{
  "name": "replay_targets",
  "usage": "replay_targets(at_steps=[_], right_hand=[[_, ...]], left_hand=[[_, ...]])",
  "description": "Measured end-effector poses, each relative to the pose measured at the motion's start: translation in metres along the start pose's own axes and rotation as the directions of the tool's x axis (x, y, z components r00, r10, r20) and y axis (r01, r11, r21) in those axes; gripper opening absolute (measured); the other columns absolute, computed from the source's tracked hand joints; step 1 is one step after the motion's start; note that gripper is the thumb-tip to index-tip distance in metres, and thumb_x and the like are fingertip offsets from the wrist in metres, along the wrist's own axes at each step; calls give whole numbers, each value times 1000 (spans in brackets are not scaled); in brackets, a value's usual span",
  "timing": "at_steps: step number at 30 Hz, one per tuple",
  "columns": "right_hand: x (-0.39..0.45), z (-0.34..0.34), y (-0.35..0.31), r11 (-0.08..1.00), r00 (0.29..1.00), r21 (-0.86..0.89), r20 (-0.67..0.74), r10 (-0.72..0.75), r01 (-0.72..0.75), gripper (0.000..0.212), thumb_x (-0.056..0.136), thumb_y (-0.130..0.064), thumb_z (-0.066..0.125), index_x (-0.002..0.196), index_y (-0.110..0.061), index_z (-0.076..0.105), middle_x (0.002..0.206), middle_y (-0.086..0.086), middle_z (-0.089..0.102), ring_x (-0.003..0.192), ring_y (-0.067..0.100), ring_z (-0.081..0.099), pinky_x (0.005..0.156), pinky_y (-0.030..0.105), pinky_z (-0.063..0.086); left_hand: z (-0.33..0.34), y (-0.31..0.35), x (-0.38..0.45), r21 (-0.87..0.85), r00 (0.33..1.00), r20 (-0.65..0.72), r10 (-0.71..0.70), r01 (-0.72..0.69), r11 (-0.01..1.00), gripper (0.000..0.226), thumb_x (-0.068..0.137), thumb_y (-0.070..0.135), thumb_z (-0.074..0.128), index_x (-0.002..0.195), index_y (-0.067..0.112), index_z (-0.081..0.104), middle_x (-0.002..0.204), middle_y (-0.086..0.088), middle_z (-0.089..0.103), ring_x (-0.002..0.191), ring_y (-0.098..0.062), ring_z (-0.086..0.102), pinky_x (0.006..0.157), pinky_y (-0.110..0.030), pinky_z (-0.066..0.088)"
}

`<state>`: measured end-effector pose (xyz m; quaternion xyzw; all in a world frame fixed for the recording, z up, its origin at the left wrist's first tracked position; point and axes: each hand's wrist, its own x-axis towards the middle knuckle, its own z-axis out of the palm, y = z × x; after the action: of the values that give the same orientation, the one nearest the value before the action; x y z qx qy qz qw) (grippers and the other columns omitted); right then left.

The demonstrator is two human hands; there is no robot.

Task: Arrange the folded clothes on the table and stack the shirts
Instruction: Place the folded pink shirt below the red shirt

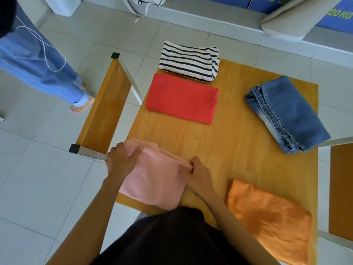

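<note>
A folded pink shirt (152, 178) lies at the near left of the wooden table (229, 140). My left hand (122, 159) grips its far left corner, and my right hand (198, 171) pinches its far right edge. A folded red shirt (181, 98) lies flat beyond it. A black-and-white striped shirt (189, 61) sits at the far edge, overhanging it slightly. Folded blue jeans (286, 115) rest at the right side. A folded orange garment (271, 220) lies at the near right corner.
A wooden bench (103, 109) with metal legs stands left of the table, and another wooden surface (342, 188) shows at the right. A person in blue trousers (38, 64) stands barefoot at the far left. Blue boxes (338, 16) and a beige cushion (292, 18) line the back.
</note>
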<state>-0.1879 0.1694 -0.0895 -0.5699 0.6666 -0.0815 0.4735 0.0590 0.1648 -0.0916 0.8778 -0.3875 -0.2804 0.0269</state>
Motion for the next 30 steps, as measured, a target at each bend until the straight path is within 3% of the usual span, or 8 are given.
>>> replay_targets(at_steps=[5,8,14,18,21,24,30], right_hand=[[16,-24,-2,975,992,214,-97,87,-64,27,98,-35,53,102,-11,42,86,1,60,73,17,59,60,35,45],[22,-33,-5,950,988,303,-111,107,-69,29,100,-35,51,105,-9,39,89,2,57,74,16,57,60,35,44],[53,-47,-25,925,966,381,-242,92,8,31,100,-35,52,108,-7,41,84,1,51,76,19,53,61,34,41],[79,-51,-38,908,955,418,-265,135,-12,26,101,-35,49,112,-12,42,89,-2,54,80,18,56,67,37,48],[91,-42,-39,921,953,384,-249,172,-66,31,103,-30,46,124,-8,40,99,-1,56,92,24,57,75,39,48],[98,-30,-31,931,947,346,-240,212,-120,35,103,-26,46,128,-3,38,118,14,59,105,35,58,81,39,47],[111,-26,-30,950,943,282,-261,209,-133,37,104,-26,43,131,-1,37,122,19,60,110,38,59,78,35,41]], left_hand=[[6,9,-2,-145,977,202,75,-46,988,78,85,67,48,133,6,46,129,-14,58,116,-36,56,92,-43,46],[9,18,-3,-236,968,225,111,-56,970,73,89,64,42,135,7,46,131,-13,56,116,-33,55,85,-38,44],[-12,52,25,-323,973,148,175,-120,939,69,89,65,42,132,10,45,129,-11,54,117,-32,52,93,-42,44],[-26,79,61,-340,981,56,186,-156,927,62,86,65,48,119,13,52,115,-6,60,104,-27,57,85,-40,48],[-17,85,81,-354,989,20,149,-132,926,55,92,57,46,123,12,52,122,-8,59,111,-29,56,89,-40,46],[3,78,86,-223,989,-22,149,-150,963,55,97,53,35,124,9,53,121,-13,60,111,-33,56,89,-43,46],[26,78,87,-49,973,-182,139,-150,987,51,101,45,25,125,7,51,125,-17,57,114,-34,52,97,-49,41]])
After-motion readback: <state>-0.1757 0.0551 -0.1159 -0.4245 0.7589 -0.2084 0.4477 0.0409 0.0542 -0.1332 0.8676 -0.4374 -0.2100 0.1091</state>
